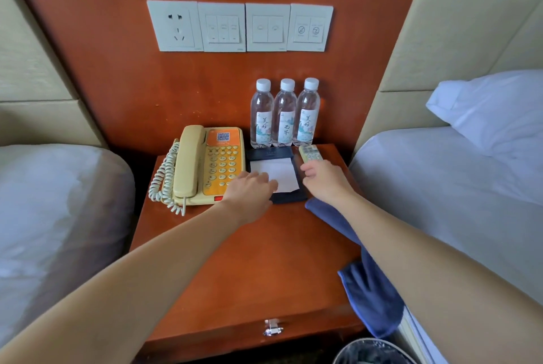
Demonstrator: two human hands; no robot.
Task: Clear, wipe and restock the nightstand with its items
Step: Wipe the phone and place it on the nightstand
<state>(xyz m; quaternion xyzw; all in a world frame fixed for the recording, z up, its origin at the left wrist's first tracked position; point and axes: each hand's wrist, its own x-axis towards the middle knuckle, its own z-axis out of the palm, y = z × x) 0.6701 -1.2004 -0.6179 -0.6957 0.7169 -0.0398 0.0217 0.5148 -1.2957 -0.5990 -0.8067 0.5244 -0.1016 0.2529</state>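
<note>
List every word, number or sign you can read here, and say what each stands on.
"美好": on the left clear plastic water bottle, on its label.
"无界": middle bottle, label.
"美好": right bottle, label.
QR code, no words: orange faceplate of the beige corded telephone.
Too small or blurred: telephone keys, white wall switch plates, dark notepad holder embossing, pale remote control buttons.

Wooden nightstand (249,261) with phone (205,164), notepad (279,171), remote (308,152), three bottles (284,114), blue cloth (370,299).

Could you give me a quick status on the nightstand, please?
Left hand resting on notepad. Right hand on remote, grip unclear. Blue cloth draped over nightstand's right edge.
</note>
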